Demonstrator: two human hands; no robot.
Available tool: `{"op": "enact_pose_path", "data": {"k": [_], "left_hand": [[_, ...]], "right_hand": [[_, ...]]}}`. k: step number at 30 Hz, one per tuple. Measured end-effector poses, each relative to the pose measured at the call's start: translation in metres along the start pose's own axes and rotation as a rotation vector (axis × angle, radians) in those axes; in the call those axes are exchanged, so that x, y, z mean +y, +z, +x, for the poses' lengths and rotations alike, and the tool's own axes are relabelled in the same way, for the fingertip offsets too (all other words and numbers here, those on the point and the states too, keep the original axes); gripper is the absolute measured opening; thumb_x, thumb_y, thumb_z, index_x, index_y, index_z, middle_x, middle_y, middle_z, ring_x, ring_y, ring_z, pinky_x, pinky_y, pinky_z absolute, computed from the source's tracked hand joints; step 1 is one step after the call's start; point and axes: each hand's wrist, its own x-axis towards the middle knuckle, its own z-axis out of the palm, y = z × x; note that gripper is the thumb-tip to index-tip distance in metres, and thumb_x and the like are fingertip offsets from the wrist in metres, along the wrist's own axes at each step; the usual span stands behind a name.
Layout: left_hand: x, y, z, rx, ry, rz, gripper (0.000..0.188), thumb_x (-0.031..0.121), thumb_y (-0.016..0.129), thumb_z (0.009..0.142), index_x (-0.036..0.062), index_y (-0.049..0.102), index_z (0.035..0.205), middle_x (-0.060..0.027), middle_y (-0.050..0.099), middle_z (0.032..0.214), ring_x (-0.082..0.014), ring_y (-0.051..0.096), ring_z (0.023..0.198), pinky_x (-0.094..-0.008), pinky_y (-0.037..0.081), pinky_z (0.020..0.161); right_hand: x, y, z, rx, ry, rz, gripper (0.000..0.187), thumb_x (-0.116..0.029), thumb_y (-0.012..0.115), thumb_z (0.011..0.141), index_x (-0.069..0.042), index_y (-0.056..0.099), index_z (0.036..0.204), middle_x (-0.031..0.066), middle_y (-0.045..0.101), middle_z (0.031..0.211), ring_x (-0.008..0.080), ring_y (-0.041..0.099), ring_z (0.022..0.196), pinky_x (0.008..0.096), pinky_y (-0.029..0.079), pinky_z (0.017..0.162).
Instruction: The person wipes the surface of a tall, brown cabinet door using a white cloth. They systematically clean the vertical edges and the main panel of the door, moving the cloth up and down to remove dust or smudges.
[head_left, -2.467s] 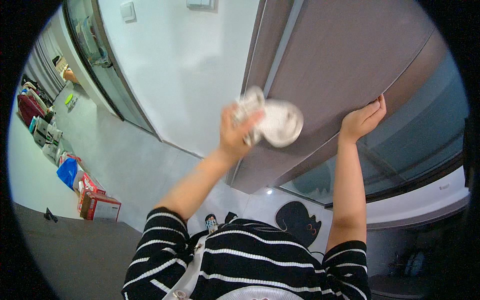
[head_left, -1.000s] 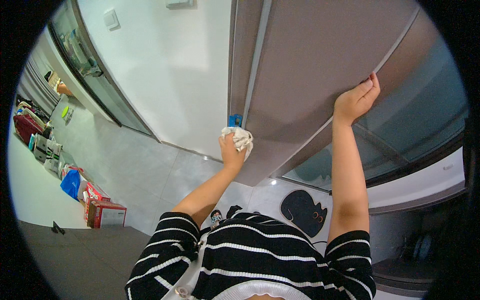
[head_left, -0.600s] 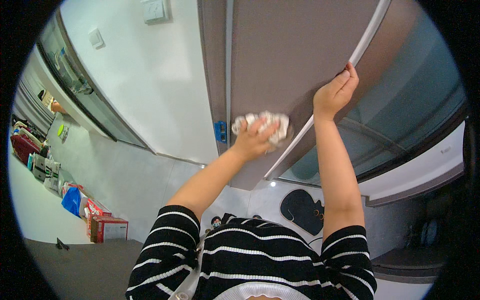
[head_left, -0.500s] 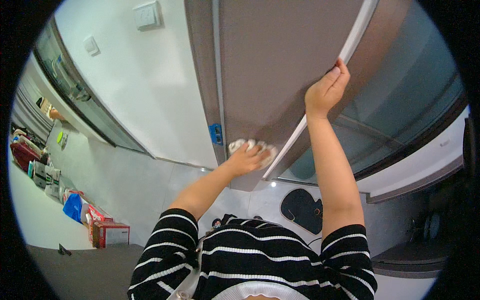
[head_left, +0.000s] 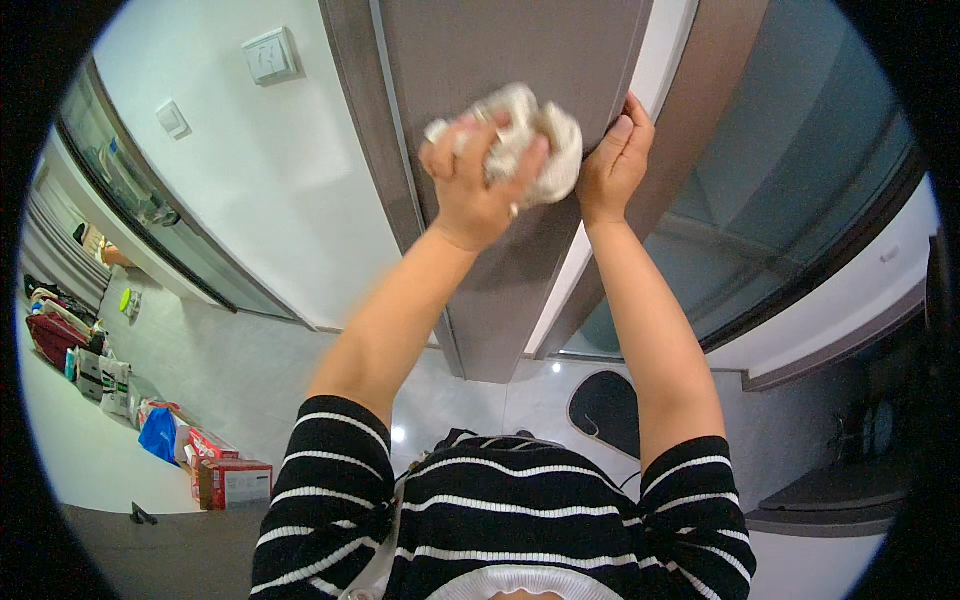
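Wiping the brown door panel [head_left: 500,310] appears to be the step in hand, judged from the bunched pale cloth [head_left: 562,150] over its upper visible face. Left hand [head_left: 472,190]: holding the cloth, fingers somewhat parted and curled into its folds; a ring sits on one finger. Hand and cloth slightly blurred. Whether the cloth presses on the panel or stands just clear of it cannot be told from this angle.

Right hand [head_left: 615,165]: at the panel's right edge, thumb and fingers drawn close together, fingertips reaching to the edge beside a white strip [head_left: 668,50]. Whether they clamp the panel or merely rest against it: cannot tell. Cloth lies just left of this hand.

Surroundings: white wall [head_left: 290,210] to the left with a switch plate [head_left: 270,56]; dark glass [head_left: 800,190] to the right; dark mat [head_left: 606,412] on the floor below.

Judgement on next move: calls for the cloth flat against the face, even pressure, and the right hand steadying the edge without its fingers blocking the stroke. Possible trouble: panel swinging under the push, or a loose fold dragging.
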Motion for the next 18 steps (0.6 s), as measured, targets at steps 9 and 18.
{"op": "enact_pose_path", "data": {"k": [9, 18], "left_hand": [[0.038, -0.097, -0.204, -1.062, -0.103, -0.289, 0.031, 0.013, 0.067, 0.075, 0.0204, 0.066, 0.105, -0.0063, 0.06, 0.118, -0.0276, 0.052, 0.113, -0.0452, 0.042, 0.091], [0.05, -0.105, -0.068, -0.46, -1.945, -1.287, 0.044, 0.022, 0.068, 0.091, 0.0061, 0.052, 0.128, -0.0071, 0.062, 0.118, -0.0172, 0.06, 0.108, -0.0339, 0.05, 0.091]], "right_hand": [[0.013, -0.064, -0.083, -0.345, 0.27, -0.039, 0.042, -0.017, 0.052, 0.097, -0.001, 0.046, 0.135, 0.0194, 0.052, 0.13, 0.0296, 0.055, 0.113, 0.0392, 0.045, 0.094], [-0.053, -0.088, -0.138, -0.262, 1.344, 0.497, 0.054, -0.053, 0.048, 0.097, -0.016, 0.043, 0.136, 0.0069, 0.032, 0.145, 0.0212, 0.044, 0.123, 0.0373, 0.042, 0.097]]}}
